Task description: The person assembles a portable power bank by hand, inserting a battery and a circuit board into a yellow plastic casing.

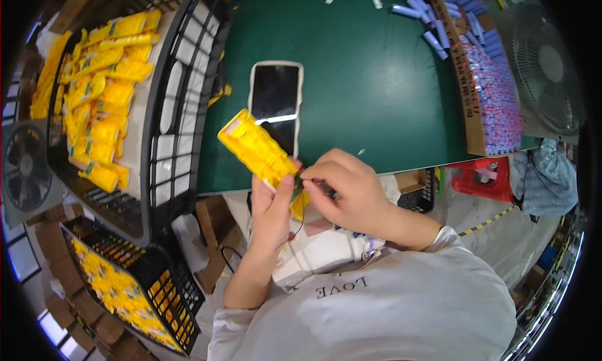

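A long yellow plastic housing lies tilted across my left hand, whose fingers and thumb are wrapped round its near end. At that same end, my right hand has its thumb and fingertips pinched together on something small and dark, perhaps a wire; it is too small to name. A bit of green shows between the hands, and a thin dark wire hangs below them. Just beyond the housing, a phone in a white case rests on the green table, partly covered by the housing.
Left stands a black crate holding yellow housings; another crate of yellow parts sits below. Far right, a cardboard box holds many purple cylindrical cells, with loose cylinders beside it. A fan stands beyond the box.
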`<state>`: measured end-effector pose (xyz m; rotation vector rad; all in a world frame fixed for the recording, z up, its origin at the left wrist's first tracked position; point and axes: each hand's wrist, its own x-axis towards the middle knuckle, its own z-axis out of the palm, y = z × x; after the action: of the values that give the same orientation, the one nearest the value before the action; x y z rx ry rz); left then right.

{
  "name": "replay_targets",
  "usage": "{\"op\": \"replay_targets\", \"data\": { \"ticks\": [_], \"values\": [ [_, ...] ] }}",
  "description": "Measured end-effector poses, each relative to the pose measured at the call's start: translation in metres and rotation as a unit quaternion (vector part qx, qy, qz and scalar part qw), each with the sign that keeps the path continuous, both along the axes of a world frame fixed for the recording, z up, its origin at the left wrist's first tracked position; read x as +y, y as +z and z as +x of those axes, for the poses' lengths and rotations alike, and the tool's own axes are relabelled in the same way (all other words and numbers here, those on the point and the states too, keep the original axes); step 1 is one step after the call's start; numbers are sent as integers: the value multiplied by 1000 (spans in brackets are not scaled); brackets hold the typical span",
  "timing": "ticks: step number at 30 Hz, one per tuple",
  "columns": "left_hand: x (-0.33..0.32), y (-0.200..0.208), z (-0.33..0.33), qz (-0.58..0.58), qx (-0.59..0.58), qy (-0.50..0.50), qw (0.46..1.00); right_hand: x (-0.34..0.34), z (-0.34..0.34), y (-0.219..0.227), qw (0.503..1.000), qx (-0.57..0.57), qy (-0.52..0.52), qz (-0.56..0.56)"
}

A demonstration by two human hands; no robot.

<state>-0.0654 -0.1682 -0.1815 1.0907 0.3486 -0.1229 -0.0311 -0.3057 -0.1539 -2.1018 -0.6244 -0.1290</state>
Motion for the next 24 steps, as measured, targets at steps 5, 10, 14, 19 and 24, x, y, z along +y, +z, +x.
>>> {"op": "replay_targets", "data": {
  "ticks": [5,10,14,19,24],
  "values": [
    [5,-9,-6,-39,13,-44,998,-61,56,-7,977,-21,-207,52],
    [4,-7,-6,-43,29,-78,996,-134,114,-11,919,-81,-360,-141],
    [4,-8,-4,-25,6,-87,996,-178,160,-47,848,-189,-401,-289],
    [3,-6,-3,-33,-4,-72,997,-182,184,-50,817,23,-416,-398],
    [7,-8,-3,-31,1,-53,998,-130,145,-11,908,8,-298,-294]
  ]
}}
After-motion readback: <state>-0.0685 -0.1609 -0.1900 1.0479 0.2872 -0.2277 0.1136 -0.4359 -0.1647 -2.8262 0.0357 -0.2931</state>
